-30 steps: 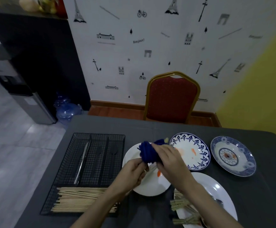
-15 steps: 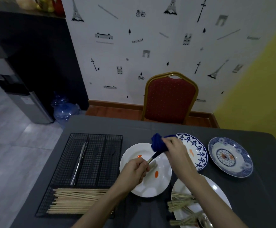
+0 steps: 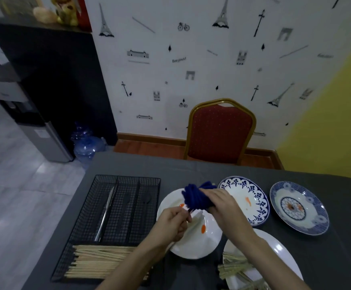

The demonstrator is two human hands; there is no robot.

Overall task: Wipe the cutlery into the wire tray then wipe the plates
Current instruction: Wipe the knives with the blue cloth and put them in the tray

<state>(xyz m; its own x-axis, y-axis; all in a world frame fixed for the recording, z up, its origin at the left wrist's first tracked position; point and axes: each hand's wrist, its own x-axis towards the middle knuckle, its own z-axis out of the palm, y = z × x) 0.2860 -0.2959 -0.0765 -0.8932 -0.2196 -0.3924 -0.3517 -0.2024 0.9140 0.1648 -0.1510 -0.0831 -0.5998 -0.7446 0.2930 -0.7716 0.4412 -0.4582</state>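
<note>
My right hand [image 3: 222, 203] grips a bunched dark blue cloth [image 3: 194, 197] above a white plate [image 3: 193, 245] with orange smears. My left hand [image 3: 173, 221] pinches the near end of a thin utensil [image 3: 188, 210] whose far end is buried in the cloth; its type is hidden. The black wire tray [image 3: 116, 206] lies to the left, with a metal knife [image 3: 105, 212] in a far compartment and several wooden chopsticks [image 3: 101, 260] in the near one. Two blue-patterned plates [image 3: 252, 197] [image 3: 299, 208] sit to the right.
A white plate [image 3: 283, 256] at the near right carries bundled wooden sticks [image 3: 237, 271]. The table wears a dark grey cloth [image 3: 327, 258]. A red chair [image 3: 220, 132] stands at the far side. A water bottle [image 3: 89, 145] and dispenser [image 3: 34, 126] are on the floor to the left.
The right hand slid the blue cloth out along the utensil, baring its shaft, then back down toward the left hand, covering the shaft again. The left hand kept its pinch.
</note>
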